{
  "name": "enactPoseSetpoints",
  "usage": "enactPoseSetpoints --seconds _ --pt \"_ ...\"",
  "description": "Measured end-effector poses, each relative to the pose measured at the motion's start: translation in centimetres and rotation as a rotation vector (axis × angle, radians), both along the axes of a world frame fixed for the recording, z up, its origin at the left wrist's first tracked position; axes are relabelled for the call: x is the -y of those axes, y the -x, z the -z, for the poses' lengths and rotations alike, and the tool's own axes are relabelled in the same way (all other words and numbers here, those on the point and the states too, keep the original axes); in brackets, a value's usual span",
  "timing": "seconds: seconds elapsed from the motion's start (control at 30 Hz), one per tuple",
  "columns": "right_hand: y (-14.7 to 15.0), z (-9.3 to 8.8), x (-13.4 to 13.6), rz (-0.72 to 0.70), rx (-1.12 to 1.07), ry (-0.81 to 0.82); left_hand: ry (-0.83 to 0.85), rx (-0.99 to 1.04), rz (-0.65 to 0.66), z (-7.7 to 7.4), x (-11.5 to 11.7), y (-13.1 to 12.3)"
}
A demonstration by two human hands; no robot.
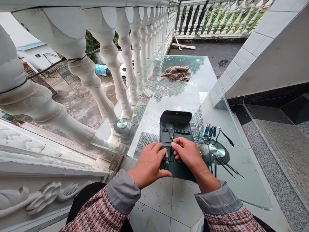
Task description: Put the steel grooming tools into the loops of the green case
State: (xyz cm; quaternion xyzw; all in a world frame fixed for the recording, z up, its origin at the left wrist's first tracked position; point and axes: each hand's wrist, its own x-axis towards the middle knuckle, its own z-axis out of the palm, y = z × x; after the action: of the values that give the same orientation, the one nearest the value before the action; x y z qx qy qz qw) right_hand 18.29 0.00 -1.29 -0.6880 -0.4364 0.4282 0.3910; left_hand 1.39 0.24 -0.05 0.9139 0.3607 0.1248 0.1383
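Note:
A black manicure case [175, 119] lies unfolded on the glass table, with elastic loops across its inside and a snap strap [171, 129] in its middle. My left hand [150, 164] rests over the case's lower left edge, thumb and fingers spread apart. My right hand [187, 151] is closed in a pinch above the lower half of the case, around a slim dark tool [172, 139] whose kind is mostly hidden by the fingers. To the right lie small scissors [199, 137], several nail clippers [209, 130], a pair of nippers [224, 135] and several thin dark tools [225, 166].
The glass table [251, 187] has bare edges and round metal discs, one disc [122, 124] at left. A crumpled brown cloth [177, 73] and a small card or packet [147, 93] lie farther back. White balusters [106, 54] border the left; granite steps [272, 135] stand right.

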Motion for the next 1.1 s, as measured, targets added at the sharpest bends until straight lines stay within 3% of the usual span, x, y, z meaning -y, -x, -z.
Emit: enactPoseSetpoints --seconds 0.2,0.53,0.83,1.1 --pt "-0.1 0.3 -0.5 -0.081 0.198 0.027 0.005 -0.001 0.0 0.1 -0.1 0.0" --pt "0.2 -0.9 -0.6 -0.232 0.598 0.029 0.007 0.004 -0.001 0.3 0.0 -0.1" --pt "-0.6 -1.5 0.4 -0.405 0.722 0.039 -0.009 -0.014 0.0 0.4 0.1 0.0" --pt "-1.1 -0.1 0.6 -0.349 0.72 -0.235 -0.018 0.004 -0.004 0.3 0.1 0.0"
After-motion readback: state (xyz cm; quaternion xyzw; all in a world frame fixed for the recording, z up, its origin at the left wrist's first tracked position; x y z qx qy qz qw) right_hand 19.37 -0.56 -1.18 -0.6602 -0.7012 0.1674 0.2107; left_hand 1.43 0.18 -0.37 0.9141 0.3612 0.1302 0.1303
